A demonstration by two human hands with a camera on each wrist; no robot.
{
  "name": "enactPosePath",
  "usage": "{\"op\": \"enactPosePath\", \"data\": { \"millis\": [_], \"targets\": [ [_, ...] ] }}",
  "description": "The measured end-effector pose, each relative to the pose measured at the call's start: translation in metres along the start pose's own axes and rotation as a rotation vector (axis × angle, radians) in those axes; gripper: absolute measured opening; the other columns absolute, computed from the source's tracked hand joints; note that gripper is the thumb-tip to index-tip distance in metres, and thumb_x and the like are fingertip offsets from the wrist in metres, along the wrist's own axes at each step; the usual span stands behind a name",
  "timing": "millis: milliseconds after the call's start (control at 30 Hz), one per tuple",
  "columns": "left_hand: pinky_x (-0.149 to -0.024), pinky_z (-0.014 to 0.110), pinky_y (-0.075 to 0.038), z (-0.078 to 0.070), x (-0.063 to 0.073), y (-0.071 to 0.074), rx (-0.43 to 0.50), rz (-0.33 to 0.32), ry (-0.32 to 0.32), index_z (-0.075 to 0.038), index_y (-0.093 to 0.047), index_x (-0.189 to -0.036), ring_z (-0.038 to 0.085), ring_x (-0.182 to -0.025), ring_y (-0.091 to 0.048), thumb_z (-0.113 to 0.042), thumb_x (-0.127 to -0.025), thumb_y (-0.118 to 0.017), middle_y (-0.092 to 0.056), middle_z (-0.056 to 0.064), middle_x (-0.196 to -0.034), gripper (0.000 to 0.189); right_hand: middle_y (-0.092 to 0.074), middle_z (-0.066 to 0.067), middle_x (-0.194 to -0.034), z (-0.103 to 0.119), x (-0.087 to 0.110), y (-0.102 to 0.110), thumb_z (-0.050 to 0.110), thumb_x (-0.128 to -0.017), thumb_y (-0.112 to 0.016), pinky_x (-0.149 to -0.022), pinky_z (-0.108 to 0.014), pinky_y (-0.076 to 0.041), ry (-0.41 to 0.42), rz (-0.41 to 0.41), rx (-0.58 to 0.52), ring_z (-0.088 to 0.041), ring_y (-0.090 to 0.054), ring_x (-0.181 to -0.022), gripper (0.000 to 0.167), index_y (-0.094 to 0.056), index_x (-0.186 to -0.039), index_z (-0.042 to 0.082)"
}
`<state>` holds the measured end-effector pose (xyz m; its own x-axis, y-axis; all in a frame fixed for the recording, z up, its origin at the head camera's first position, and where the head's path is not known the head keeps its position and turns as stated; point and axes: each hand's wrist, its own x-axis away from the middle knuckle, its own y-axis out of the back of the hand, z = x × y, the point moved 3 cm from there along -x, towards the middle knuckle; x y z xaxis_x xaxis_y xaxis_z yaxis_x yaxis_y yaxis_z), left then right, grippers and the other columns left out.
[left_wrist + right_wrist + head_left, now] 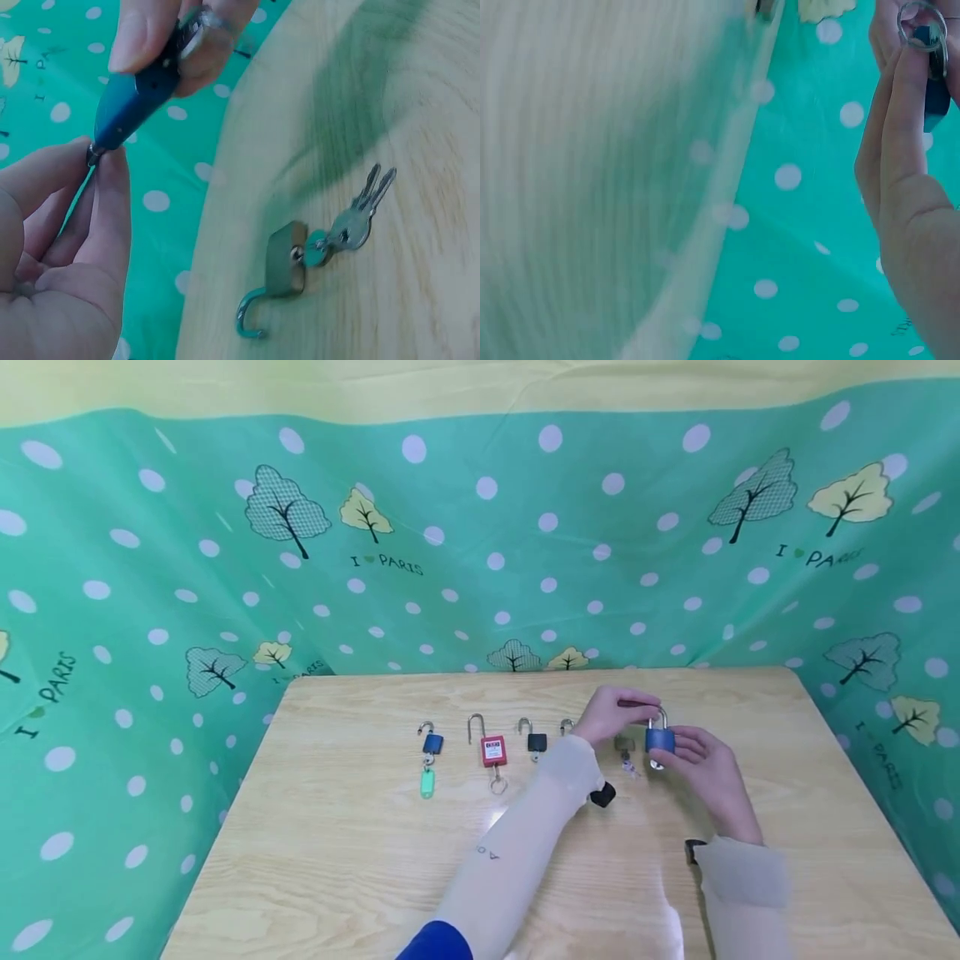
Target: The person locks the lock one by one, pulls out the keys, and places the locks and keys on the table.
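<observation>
Above the right part of the table, both hands hold a blue padlock (660,741) upright. My right hand (708,768) grips its body between thumb and fingers. With its fingertips my left hand (609,714) pinches the metal shackle at the top. In the left wrist view, the shackle end sits between the left fingertips and a metal ring hangs by the right fingers. The right wrist view catches the key ring (922,26) at the padlock's lower end. Whether the shackle is locked I cannot tell. Close by lies a brass-coloured padlock (285,259), shackle swung out, with keys (360,217).
Along the table (337,860) lie a small blue padlock (432,743) with a green tag (427,783), a red padlock (493,750) and a black padlock (537,742), shackles out. The left arm mostly hides another padlock. A green dotted curtain (450,610) hangs behind.
</observation>
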<state>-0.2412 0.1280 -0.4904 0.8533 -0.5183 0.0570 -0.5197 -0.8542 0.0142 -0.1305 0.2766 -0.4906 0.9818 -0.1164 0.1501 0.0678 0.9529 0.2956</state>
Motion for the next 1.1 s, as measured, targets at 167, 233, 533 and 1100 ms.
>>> {"op": "enactPosePath", "data": {
  "millis": [167, 233, 533, 1100],
  "targets": [
    [-0.085, 0.023, -0.060, -0.009, 0.006, 0.008, -0.001, 0.023, -0.022, 0.001, -0.077, -0.119, 0.018, -0.093, -0.076, -0.009, -0.099, -0.076, -0.080, 0.001, -0.103, 0.023, -0.052, -0.031, -0.146, 0.005, 0.006, -0.009, 0.031, -0.101, -0.076, -0.090, -0.011, -0.052, -0.027, -0.026, -0.062, 0.004, -0.059, -0.106, 0.073, -0.044, -0.151, -0.011],
    [-0.086, 0.025, -0.060, -0.012, 0.009, 0.010, -0.009, 0.020, -0.033, 0.001, -0.078, -0.118, 0.023, -0.095, -0.076, -0.008, -0.099, -0.075, -0.080, 0.002, -0.103, 0.021, -0.052, -0.030, -0.147, 0.007, 0.008, -0.012, 0.031, -0.101, -0.075, -0.090, -0.011, -0.052, -0.030, -0.037, -0.078, 0.001, -0.058, -0.108, 0.071, -0.046, -0.152, -0.010],
    [-0.093, 0.043, -0.061, -0.019, 0.022, 0.014, 0.031, 0.027, -0.015, 0.003, -0.076, -0.120, 0.035, -0.100, -0.075, -0.008, -0.102, -0.072, -0.080, 0.007, -0.099, 0.022, -0.061, -0.015, -0.141, 0.011, 0.019, -0.020, 0.034, -0.101, -0.074, -0.090, -0.011, -0.051, -0.075, -0.112, -0.140, 0.002, -0.061, -0.109, 0.069, -0.049, -0.153, -0.004],
    [-0.077, 0.019, -0.060, -0.040, 0.038, 0.016, -0.101, -0.008, -0.021, -0.001, -0.079, -0.119, 0.010, -0.074, -0.074, -0.012, -0.103, -0.071, -0.080, 0.006, -0.092, 0.021, -0.070, 0.007, -0.117, 0.019, 0.033, -0.027, 0.027, -0.096, -0.081, -0.088, -0.011, -0.053, -0.099, -0.265, -0.297, -0.003, -0.067, -0.104, 0.060, -0.060, -0.145, -0.001]
  ]
}}
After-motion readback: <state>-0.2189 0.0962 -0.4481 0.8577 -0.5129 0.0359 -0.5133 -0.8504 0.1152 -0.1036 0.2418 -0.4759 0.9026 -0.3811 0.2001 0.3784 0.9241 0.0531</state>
